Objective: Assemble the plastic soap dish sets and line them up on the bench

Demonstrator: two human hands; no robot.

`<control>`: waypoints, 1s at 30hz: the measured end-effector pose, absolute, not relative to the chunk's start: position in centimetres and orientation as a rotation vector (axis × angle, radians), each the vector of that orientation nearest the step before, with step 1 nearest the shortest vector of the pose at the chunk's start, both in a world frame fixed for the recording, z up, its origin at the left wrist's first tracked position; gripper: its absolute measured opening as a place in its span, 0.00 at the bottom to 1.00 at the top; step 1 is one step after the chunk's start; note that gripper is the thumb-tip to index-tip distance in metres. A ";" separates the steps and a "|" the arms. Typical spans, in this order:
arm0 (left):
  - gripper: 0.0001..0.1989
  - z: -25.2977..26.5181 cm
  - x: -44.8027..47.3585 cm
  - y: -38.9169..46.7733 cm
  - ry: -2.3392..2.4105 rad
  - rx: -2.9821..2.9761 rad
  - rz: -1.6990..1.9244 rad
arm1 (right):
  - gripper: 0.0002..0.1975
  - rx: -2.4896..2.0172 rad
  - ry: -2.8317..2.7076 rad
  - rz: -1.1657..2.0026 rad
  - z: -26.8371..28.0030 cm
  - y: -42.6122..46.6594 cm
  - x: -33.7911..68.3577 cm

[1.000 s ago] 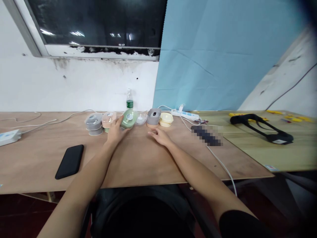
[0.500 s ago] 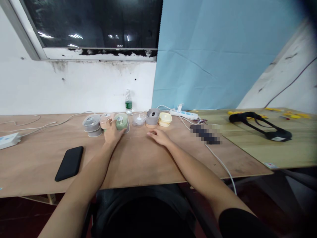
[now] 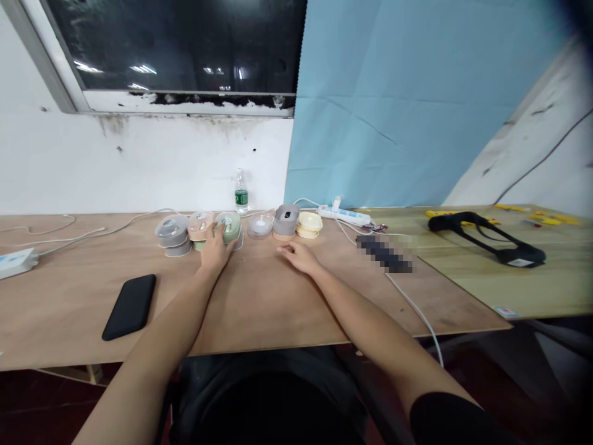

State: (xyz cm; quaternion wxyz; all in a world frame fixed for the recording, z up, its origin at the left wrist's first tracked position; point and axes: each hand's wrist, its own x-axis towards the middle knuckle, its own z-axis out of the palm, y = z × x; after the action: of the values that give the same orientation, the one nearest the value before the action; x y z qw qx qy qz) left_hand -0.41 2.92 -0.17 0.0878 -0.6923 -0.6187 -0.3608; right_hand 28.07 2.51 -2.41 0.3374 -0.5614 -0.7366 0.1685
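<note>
My left hand [image 3: 215, 250] reaches over the front of a green lidded container [image 3: 230, 226], its fingers apart and at the container's left front. A pink lidded container [image 3: 198, 227] stands just left of that hand, and a grey container with a clear lid [image 3: 171, 230] sits stacked further left. My right hand [image 3: 299, 256] rests on the table with loosely curved fingers and nothing visible in them. Beyond it stand a clear round lid [image 3: 260, 225], a grey oval container [image 3: 285, 224] and stacked pale-yellow containers [image 3: 309, 225].
A black phone [image 3: 130, 307] lies at left on the wooden table [image 3: 259, 309]. A water bottle [image 3: 241, 196] stands by the wall. White power strips [image 3: 345, 214] and cables run along the back. A black strap frame [image 3: 486, 238] lies on the right-hand table.
My left hand has shifted slightly right, its fingers moving from between the pink and green containers onto the green one. My right hand has stayed nearly still.
</note>
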 end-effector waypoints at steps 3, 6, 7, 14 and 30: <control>0.29 -0.1 -0.2 2.6 -1.680 -2.116 -1.191 | 0.23 -1.443 -1.846 0.409 -2.5 2.8 28.3; 0.22 0.1 0.3 1.9 -1.519 -2.269 -1.231 | 0.20 -1.447 -1.748 0.339 -2.5 3.3 29.0; 0.20 0.2 0.5 1.6 -1.488 -2.341 -1.200 | 0.20 -1.461 -1.710 0.314 -2.5 3.5 29.3; 0.18 0.5 2.0 0.5 -1.392 -2.726 -0.846 | 0.23 -1.676 -1.446 0.153 -2.8 5.8 33.2; 0.20 0.0 1.7 0.9 -1.488 -2.834 -0.771 | 0.18 -1.776 -1.317 0.160 -3.3 7.2 35.3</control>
State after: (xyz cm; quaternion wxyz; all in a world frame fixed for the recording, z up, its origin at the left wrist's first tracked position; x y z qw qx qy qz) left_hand 1.66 0.86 0.02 -0.0753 -0.8583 -0.4508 -0.2334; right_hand 35.29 7.19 -3.32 0.4461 -0.7171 -0.5316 0.0647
